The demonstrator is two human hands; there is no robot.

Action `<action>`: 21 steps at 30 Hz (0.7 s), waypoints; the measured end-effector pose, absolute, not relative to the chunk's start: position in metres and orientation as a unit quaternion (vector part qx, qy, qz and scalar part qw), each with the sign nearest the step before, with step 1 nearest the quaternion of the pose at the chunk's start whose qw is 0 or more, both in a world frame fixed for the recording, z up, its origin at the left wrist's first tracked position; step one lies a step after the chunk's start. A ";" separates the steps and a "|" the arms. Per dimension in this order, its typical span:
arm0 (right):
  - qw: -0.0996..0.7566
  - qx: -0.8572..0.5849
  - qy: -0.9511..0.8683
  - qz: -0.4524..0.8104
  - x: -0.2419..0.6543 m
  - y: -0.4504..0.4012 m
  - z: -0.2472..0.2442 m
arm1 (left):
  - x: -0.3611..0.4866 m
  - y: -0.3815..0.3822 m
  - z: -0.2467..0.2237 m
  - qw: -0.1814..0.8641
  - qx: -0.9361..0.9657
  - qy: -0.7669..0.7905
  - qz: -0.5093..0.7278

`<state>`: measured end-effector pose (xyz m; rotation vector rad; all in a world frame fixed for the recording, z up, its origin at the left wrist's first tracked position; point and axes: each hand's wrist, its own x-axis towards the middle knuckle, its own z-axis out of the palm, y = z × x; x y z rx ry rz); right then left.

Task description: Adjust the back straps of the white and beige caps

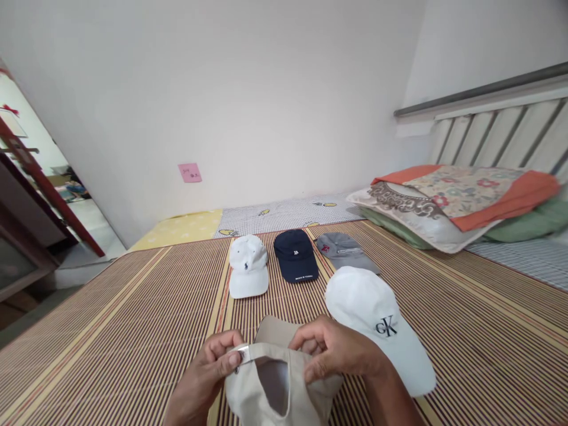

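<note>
A beige baseball cap [248, 387] is held low in front of me, its back opening facing me and its brim pointing away. My left hand [204, 373] pinches the strap at the metal buckle on the cap's left side. With thumb and fingers, my right hand [339, 349] grips the cap's right edge. Close to that hand lies a white cap with black letters [368, 313], brim toward the lower right. Farther off sit a white cap with a small dark emblem [248, 266], a navy cap [296, 257] and a grey cap [348, 251].
The caps lie on a striped bamboo mat [146, 319] over a bed. Folded bedding and a floral pillow [470, 189] are piled at the right by the headboard [501, 133]. A pink note [190, 173] is on the wall. An open doorway [75, 171] stands at the left.
</note>
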<state>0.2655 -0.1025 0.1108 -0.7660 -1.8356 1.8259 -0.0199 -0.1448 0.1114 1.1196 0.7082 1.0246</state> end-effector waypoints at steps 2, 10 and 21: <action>0.208 -0.269 -0.661 0.669 0.262 -0.103 0.111 | -0.022 -0.145 0.112 0.662 0.497 0.322 0.460; 0.327 -0.240 -0.601 0.688 0.273 -0.108 0.113 | -0.026 -0.147 0.111 0.673 0.477 0.305 0.476; 0.507 -0.124 -0.426 0.739 0.264 -0.104 0.101 | -0.024 -0.155 0.089 0.689 0.494 0.180 0.499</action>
